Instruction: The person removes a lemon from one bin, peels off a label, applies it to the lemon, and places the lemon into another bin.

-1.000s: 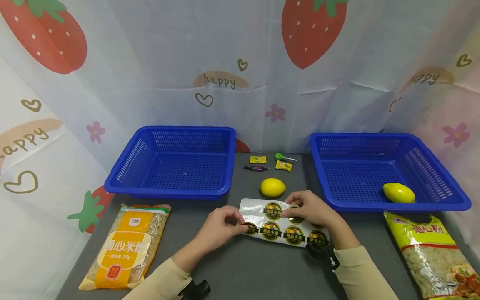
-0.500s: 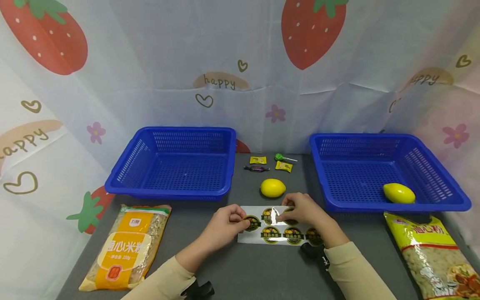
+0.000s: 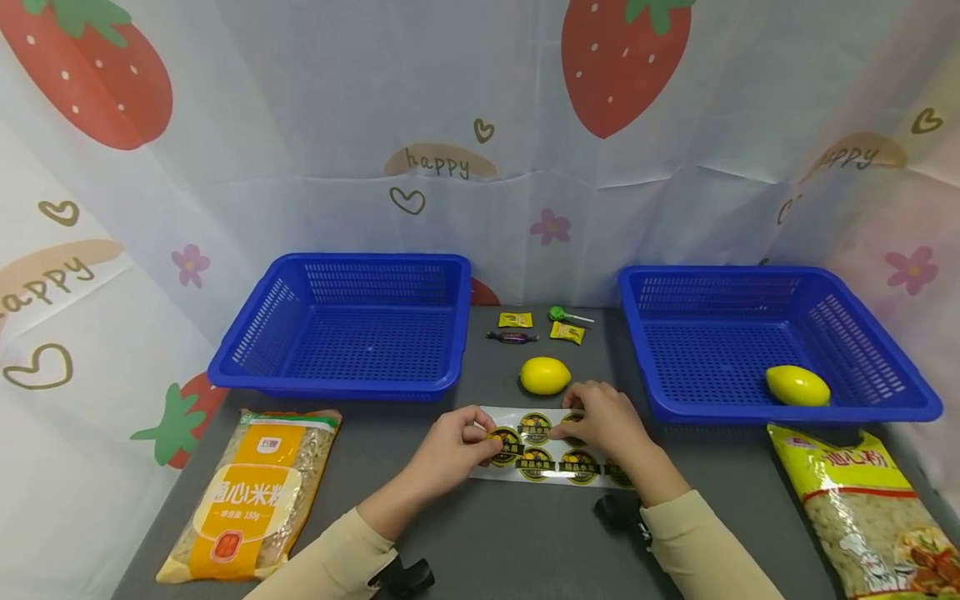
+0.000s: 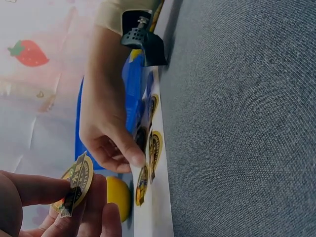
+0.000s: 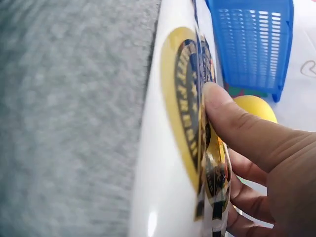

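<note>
A round black-and-gold sticker (image 4: pixel 79 185) is pinched between the thumb and fingers of my left hand (image 3: pixel 446 452). In the left wrist view it is off the white sticker sheet (image 3: pixel 551 482), which has several similar stickers on it. My right hand (image 3: pixel 609 425) grips the sheet's far edge, thumb on the printed face and fingers behind, as the right wrist view shows. Part of the sheet is hidden under that hand. Just beyond the sheet, a yellow lemon (image 3: pixel 545 376) lies on the grey table.
Blue baskets stand at the left (image 3: pixel 375 392) and right (image 3: pixel 787 412); a second lemon (image 3: pixel 798 386) lies in the right one. Wrapped candies (image 3: pixel 567 332) and a green lollipop (image 3: pixel 557 314) lie between them. Food bags flank the hands, an orange bag (image 3: pixel 247 500) and a yellow bag (image 3: pixel 870 508).
My left hand has peeled a sticker from the sheet's left end and now holds it a little further right. The right hand and the sheet have shifted slightly left.
</note>
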Demonstrator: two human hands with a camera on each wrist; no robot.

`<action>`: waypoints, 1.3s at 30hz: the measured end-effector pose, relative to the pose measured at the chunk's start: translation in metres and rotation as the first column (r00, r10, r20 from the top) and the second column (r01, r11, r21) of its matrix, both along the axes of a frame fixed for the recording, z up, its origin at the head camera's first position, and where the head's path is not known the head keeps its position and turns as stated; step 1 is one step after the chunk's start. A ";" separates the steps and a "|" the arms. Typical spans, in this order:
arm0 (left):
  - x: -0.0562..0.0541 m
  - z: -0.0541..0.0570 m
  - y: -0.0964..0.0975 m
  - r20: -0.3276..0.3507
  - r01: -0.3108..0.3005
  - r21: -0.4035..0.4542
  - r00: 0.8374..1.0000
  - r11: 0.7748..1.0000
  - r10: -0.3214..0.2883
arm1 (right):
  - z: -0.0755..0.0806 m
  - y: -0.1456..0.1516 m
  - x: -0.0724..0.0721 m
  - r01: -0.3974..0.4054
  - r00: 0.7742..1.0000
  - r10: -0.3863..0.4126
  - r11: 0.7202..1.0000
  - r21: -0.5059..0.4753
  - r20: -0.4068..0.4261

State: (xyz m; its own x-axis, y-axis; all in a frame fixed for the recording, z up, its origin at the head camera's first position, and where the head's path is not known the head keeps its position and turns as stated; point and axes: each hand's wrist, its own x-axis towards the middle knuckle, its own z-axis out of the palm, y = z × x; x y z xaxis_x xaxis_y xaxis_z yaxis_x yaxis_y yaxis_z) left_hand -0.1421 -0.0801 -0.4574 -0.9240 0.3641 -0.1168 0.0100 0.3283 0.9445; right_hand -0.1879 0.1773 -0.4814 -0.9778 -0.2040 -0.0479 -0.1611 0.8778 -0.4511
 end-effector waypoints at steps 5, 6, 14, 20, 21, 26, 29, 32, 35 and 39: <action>-0.001 -0.001 0.002 0.010 -0.007 0.007 1.000 1.000 0.007 | 0.001 0.002 0.000 -0.016 1.000 0.016 1.000 -0.014 -0.015; -0.001 0.000 0.003 0.010 -0.007 0.006 1.000 1.000 0.007 | 0.002 0.003 0.000 -0.018 1.000 0.018 1.000 -0.023 -0.016; -0.005 -0.001 0.003 0.005 -0.050 -0.021 0.999 0.999 0.050 | 0.024 0.003 -0.006 0.001 0.999 -0.008 0.991 -0.131 -0.052; -0.006 0.000 0.003 0.040 -0.049 -0.021 0.998 0.999 0.050 | 0.033 -0.007 -0.015 -0.012 0.993 -0.009 0.984 -0.180 -0.119; -0.006 0.000 0.003 0.042 -0.051 -0.020 0.998 0.999 0.052 | 0.033 -0.009 -0.017 -0.017 0.993 -0.004 0.984 -0.179 -0.119; -0.006 0.001 0.004 0.044 -0.058 -0.001 0.997 0.998 0.058 | 0.030 -0.021 -0.027 -0.051 0.994 0.033 0.982 -0.182 -0.103; -0.007 0.000 0.004 0.043 -0.057 0.001 0.997 0.998 0.057 | 0.025 -0.026 -0.032 -0.074 0.995 0.058 0.979 -0.191 -0.086; -0.009 -0.001 0.005 0.045 -0.060 0.006 0.997 0.998 0.059 | 0.019 -0.029 -0.037 -0.088 0.995 0.077 0.978 -0.188 -0.066; -0.010 0.001 0.006 0.046 -0.063 0.005 0.997 0.998 0.063 | 0.016 -0.032 -0.040 -0.090 0.996 0.085 0.983 -0.157 -0.039; -0.010 0.006 0.007 0.036 -0.067 0.007 0.997 0.998 0.066 | 0.017 -0.033 -0.037 -0.071 0.996 0.062 0.985 -0.157 -0.060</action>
